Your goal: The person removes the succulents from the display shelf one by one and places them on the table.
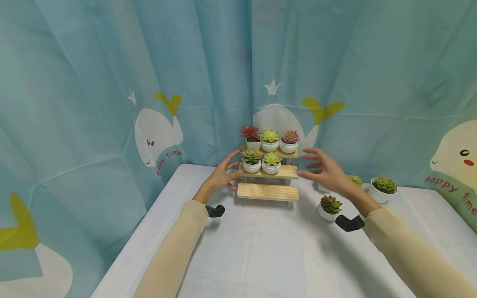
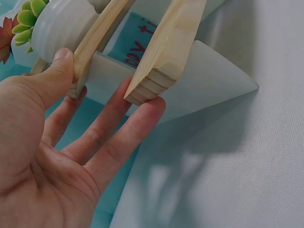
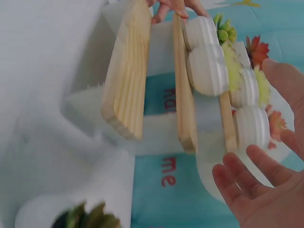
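A three-tier wooden stand (image 1: 267, 191) with pale side panels stands at the back of the table. On its top tier are a red succulent (image 1: 250, 132), a lime-green succulent (image 1: 270, 135) and a pinkish one (image 1: 290, 137), all in white pots. The middle tier bears a dark green succulent (image 1: 251, 156) and a lime-green one (image 1: 271, 159) at the left and centre. My left hand (image 2: 61, 156) touches the left ends of the tiers with spread fingers. Beside the stand's right end, my right hand (image 3: 270, 185) is held with parted fingers, gripping nothing.
Right of the stand, a potted green succulent (image 1: 330, 205) stands on the white tablecloth (image 1: 253, 248). Behind my right forearm are another potted succulent (image 1: 384, 186) and a partly hidden one (image 1: 355, 180). A blue whale-print curtain (image 1: 223, 82) hangs close behind.
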`<state>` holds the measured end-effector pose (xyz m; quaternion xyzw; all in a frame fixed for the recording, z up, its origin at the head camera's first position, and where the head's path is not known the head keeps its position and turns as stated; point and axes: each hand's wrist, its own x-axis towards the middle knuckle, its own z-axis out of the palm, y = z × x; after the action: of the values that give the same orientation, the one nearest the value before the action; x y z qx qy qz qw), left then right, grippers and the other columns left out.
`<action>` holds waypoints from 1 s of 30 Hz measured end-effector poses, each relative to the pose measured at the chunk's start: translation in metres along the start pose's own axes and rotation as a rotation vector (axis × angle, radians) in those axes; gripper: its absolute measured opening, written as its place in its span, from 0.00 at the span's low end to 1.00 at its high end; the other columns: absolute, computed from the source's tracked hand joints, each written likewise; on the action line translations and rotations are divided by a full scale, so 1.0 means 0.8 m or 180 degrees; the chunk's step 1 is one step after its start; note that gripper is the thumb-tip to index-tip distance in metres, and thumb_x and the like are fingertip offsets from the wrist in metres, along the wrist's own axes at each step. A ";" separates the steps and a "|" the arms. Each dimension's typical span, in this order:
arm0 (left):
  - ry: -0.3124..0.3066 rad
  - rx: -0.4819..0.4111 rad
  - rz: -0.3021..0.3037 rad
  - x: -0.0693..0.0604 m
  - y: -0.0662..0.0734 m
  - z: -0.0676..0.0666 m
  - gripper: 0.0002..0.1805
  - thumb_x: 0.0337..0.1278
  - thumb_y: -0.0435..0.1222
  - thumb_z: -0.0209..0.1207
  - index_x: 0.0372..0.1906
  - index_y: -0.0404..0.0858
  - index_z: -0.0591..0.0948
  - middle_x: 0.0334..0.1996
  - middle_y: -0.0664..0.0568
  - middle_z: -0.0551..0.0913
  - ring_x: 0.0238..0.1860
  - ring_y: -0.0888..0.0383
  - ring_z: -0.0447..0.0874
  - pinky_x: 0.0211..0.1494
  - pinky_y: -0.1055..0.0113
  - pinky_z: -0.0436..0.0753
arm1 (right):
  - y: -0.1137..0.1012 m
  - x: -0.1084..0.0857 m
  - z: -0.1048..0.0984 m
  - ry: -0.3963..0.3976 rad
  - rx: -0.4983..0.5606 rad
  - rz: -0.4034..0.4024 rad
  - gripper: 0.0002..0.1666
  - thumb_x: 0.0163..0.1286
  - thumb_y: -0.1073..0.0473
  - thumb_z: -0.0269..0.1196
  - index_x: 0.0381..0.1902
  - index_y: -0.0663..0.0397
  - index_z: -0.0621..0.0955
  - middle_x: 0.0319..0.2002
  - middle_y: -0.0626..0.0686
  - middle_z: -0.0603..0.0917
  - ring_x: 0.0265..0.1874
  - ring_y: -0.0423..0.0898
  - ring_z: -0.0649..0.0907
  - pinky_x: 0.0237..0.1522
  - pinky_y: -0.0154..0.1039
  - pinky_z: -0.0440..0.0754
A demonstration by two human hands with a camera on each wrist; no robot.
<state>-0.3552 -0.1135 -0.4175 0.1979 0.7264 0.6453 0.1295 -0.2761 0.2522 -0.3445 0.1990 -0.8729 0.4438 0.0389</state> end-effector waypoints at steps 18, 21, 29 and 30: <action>-0.0012 -0.0048 -0.0042 0.001 0.000 0.000 0.42 0.73 0.37 0.62 0.81 0.67 0.57 0.79 0.40 0.59 0.41 0.39 0.90 0.38 0.40 0.89 | 0.005 0.037 0.065 0.0169 0.0372 0.0082 0.42 0.70 0.54 0.72 0.75 0.54 0.65 0.67 0.65 0.74 0.61 0.64 0.79 0.58 0.63 0.81; -0.0004 -0.0047 -0.0040 0.001 0.000 0.001 0.42 0.73 0.37 0.62 0.80 0.68 0.57 0.79 0.40 0.59 0.41 0.39 0.90 0.36 0.42 0.89 | 0.005 0.042 0.073 0.0202 0.0363 0.0103 0.43 0.70 0.54 0.72 0.75 0.55 0.64 0.65 0.64 0.75 0.60 0.64 0.79 0.59 0.62 0.80; 0.0021 -0.0050 -0.0067 0.000 0.001 0.001 0.41 0.72 0.38 0.63 0.79 0.70 0.58 0.78 0.41 0.60 0.39 0.41 0.90 0.35 0.43 0.89 | 0.002 0.052 0.093 0.0322 0.0293 0.0161 0.40 0.68 0.57 0.73 0.72 0.58 0.67 0.63 0.67 0.77 0.60 0.62 0.79 0.62 0.59 0.78; 0.0017 -0.0050 -0.0069 0.000 0.001 0.000 0.41 0.72 0.38 0.63 0.79 0.70 0.58 0.78 0.41 0.60 0.39 0.42 0.90 0.35 0.44 0.89 | 0.002 0.053 0.095 0.0335 0.0292 0.0176 0.40 0.68 0.57 0.73 0.72 0.59 0.67 0.62 0.67 0.78 0.59 0.62 0.79 0.61 0.59 0.78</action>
<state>-0.3552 -0.1130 -0.4171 0.1872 0.7238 0.6500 0.1361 -0.3076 0.1798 -0.3807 0.1527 -0.8535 0.4941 0.0633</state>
